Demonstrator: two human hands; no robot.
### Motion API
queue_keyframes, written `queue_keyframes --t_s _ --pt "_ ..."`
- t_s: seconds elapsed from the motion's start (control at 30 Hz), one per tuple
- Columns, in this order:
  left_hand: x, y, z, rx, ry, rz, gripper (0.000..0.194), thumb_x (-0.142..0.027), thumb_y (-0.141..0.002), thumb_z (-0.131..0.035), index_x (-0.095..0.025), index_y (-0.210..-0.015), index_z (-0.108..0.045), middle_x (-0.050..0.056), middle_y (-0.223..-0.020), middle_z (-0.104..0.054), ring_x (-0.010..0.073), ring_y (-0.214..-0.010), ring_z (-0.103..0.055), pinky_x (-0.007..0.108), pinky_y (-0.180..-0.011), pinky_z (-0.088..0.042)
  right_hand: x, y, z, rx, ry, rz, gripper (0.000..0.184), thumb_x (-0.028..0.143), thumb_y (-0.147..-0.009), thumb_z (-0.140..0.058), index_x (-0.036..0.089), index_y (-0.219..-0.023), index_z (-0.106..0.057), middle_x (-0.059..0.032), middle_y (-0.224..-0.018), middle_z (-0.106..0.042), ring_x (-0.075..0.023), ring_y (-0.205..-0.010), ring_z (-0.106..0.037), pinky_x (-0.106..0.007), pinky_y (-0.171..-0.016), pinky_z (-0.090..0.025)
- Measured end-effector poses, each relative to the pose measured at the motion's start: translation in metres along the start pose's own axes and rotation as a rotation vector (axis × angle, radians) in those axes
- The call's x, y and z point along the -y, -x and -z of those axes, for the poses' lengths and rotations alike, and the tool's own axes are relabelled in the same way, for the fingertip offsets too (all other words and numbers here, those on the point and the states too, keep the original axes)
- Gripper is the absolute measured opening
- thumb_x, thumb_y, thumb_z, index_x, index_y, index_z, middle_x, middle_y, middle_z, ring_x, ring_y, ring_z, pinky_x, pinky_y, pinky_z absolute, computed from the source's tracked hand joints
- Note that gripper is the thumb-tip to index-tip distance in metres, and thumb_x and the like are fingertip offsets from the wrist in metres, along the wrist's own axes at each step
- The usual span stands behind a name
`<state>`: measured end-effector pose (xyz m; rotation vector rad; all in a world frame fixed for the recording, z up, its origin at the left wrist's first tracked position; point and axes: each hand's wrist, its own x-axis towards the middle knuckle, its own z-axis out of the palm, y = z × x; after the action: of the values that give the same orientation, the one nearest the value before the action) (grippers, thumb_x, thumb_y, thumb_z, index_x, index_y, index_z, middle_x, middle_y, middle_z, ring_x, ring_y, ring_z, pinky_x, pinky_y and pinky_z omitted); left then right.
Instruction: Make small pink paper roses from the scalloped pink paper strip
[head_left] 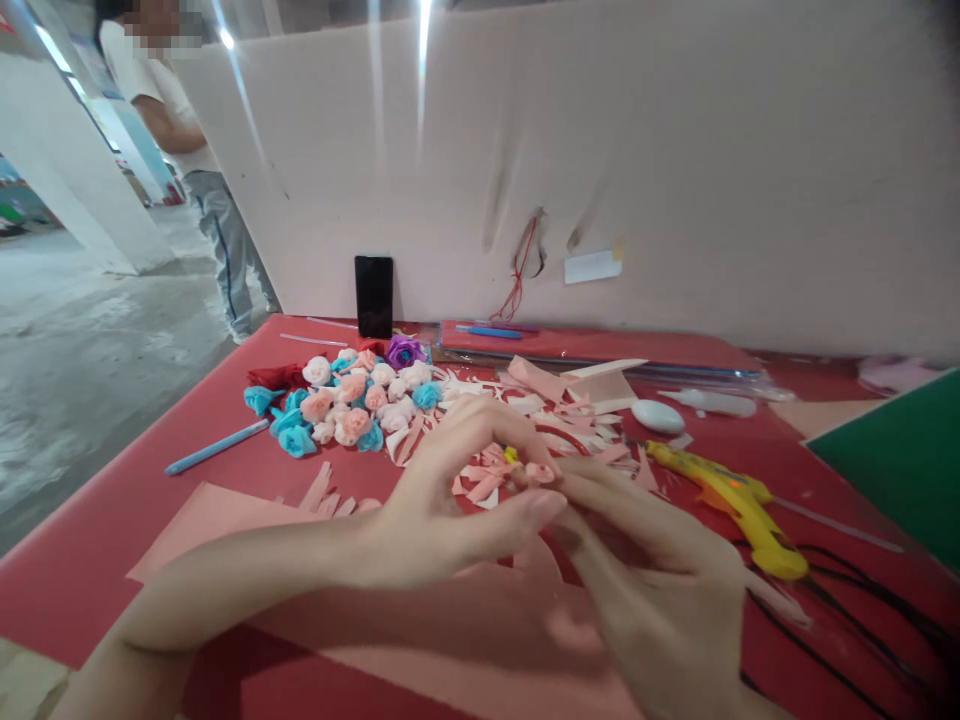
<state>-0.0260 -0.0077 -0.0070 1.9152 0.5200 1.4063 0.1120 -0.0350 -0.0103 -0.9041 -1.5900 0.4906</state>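
My left hand (457, 490) and my right hand (660, 580) meet over the red table (90, 540), fingertips together. Between them they pinch a small pink rolled paper flower (540, 472). Pink paper scraps (570, 410) lie just beyond my fingers. A pile of finished pink, white, blue and purple paper roses (352, 400) sits further left. A yellow glue gun (739, 505) lies to the right of my right hand, its black cord trailing toward the near right.
A black phone (373, 296) leans on the pale partition at the back. A blue pen (216, 446) lies at left, a white oval object (658, 416) and a green sheet (900, 460) at right. A person stands beyond the table's far left corner.
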Motion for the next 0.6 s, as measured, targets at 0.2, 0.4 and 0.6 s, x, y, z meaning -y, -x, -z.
queue_keyframes --t_s 0.2,0.4,0.6 --pt "0.001 0.0 -0.001 -0.013 0.003 0.005 0.005 -0.013 -0.082 -0.056 -0.017 -0.08 -0.053 0.001 -0.08 -0.055 0.0128 -0.078 -0.054 0.031 -0.081 -0.044 -0.003 0.0 0.002 0.021 -0.01 0.025 0.022 0.01 -0.077 -0.058 0.028 -0.068 -0.067 0.0035 -0.064 -0.068 -0.0131 -0.058 -0.065 -0.021 -0.052 -0.056" --pt "0.0 0.0 0.001 0.029 0.083 0.09 0.006 -0.019 -0.082 -0.057 -0.017 -0.085 -0.052 0.003 -0.085 -0.054 0.0148 -0.081 -0.055 0.027 -0.069 -0.049 -0.004 0.0 0.002 -0.005 -0.101 -0.07 0.02 0.012 -0.076 -0.062 0.03 -0.075 -0.07 0.0048 -0.063 -0.067 -0.0112 -0.054 -0.063 -0.017 -0.043 -0.052" --pt "0.001 -0.009 0.008 0.0 0.075 0.127 0.012 -0.022 -0.091 -0.042 -0.017 -0.089 -0.053 0.004 -0.093 -0.061 0.0138 -0.086 -0.058 0.026 -0.076 -0.049 -0.016 0.002 0.009 -0.025 -0.073 -0.083 0.01 0.02 -0.081 -0.064 0.029 -0.08 -0.069 0.0042 -0.075 -0.071 -0.0082 -0.062 -0.065 -0.014 -0.056 -0.055"
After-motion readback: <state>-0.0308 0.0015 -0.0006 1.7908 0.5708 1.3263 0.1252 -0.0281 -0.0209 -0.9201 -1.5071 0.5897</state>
